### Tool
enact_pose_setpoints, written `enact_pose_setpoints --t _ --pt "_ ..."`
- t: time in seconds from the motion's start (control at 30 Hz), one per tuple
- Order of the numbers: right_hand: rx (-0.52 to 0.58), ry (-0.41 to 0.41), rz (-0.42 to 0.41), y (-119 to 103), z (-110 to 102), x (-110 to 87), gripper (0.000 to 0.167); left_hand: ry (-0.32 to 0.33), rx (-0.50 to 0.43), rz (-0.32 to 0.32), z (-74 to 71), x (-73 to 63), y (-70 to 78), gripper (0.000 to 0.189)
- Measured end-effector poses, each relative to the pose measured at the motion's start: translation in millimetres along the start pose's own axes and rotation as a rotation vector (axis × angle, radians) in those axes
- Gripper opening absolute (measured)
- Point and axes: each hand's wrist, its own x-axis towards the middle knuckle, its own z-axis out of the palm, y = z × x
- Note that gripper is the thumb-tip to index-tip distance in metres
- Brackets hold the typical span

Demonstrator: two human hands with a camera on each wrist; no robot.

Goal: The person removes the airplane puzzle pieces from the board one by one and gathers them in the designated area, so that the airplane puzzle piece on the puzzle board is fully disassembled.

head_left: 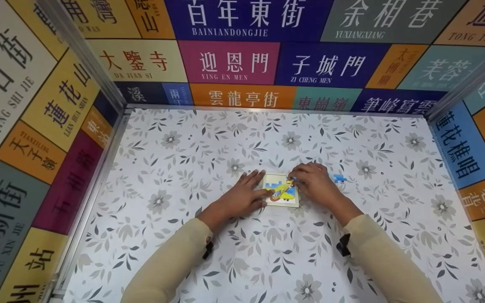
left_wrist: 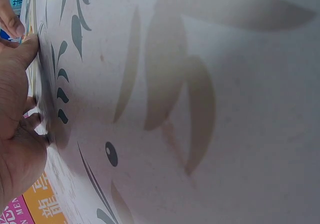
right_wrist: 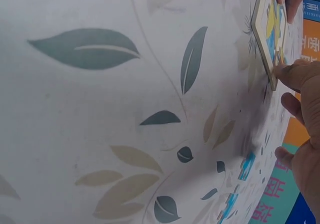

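A small wooden jigsaw board with a pale frame lies mid-table, showing a yellow plane on blue. My left hand rests at its left side, fingers spread, thumb reaching over the frame onto the picture. At the upper right corner my right hand has its fingers curled, pinching a small yellow-and-blue jigsaw piece partly hidden by the fingertips. In the right wrist view, a fingertip of that hand is right at the end of the board.
Loose blue jigsaw pieces lie just right of my right hand; two blue pieces show in the right wrist view. A floral cloth covers the table. Sign-printed panels stand along the back and both sides.
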Motion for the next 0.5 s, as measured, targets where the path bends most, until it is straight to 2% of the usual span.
enact_pose_setpoints --t 0.5 --pt "-0.029 0.015 0.032 15.5 -11.3 -20.9 0.019 0.005 0.013 0.028 0.7 0.6 -0.3 0.048"
